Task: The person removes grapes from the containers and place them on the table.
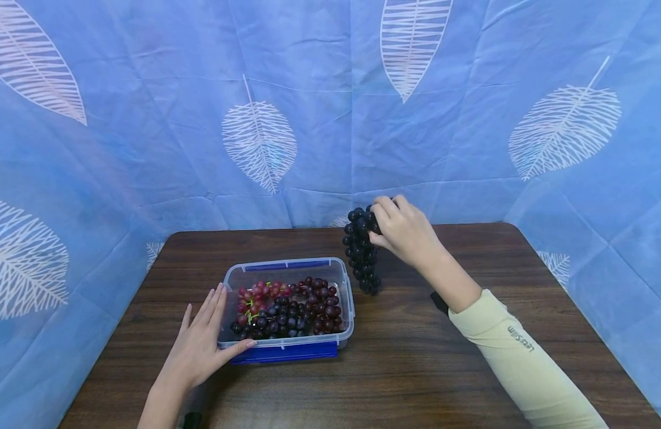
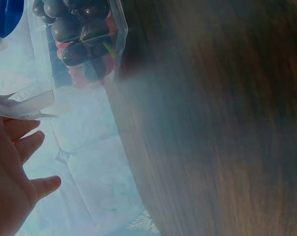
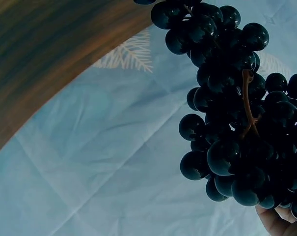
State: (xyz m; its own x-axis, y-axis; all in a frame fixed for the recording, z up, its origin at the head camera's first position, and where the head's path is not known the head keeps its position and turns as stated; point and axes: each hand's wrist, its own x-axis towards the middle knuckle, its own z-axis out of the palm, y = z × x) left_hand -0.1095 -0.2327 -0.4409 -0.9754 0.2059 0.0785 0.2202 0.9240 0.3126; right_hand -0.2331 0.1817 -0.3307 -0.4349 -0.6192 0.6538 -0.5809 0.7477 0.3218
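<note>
A bunch of black grapes (image 1: 360, 250) hangs from my right hand (image 1: 407, 232), which grips it near its top, above the table to the right of the box. In the right wrist view the bunch (image 3: 231, 113) shows a brown stem, and it hides most of the fingers. A clear plastic box (image 1: 350, 298) with blue clips holds red grapes (image 1: 260, 292), dark purple grapes (image 1: 325, 307) and black grapes (image 1: 282, 319). My left hand (image 1: 201, 342) rests against the box's left side with fairly straight fingers, the thumb along the front rim.
The box stands on a dark brown wooden table (image 1: 416, 369). Behind and beside the table hangs a blue cloth (image 1: 330, 137) with white leaf prints.
</note>
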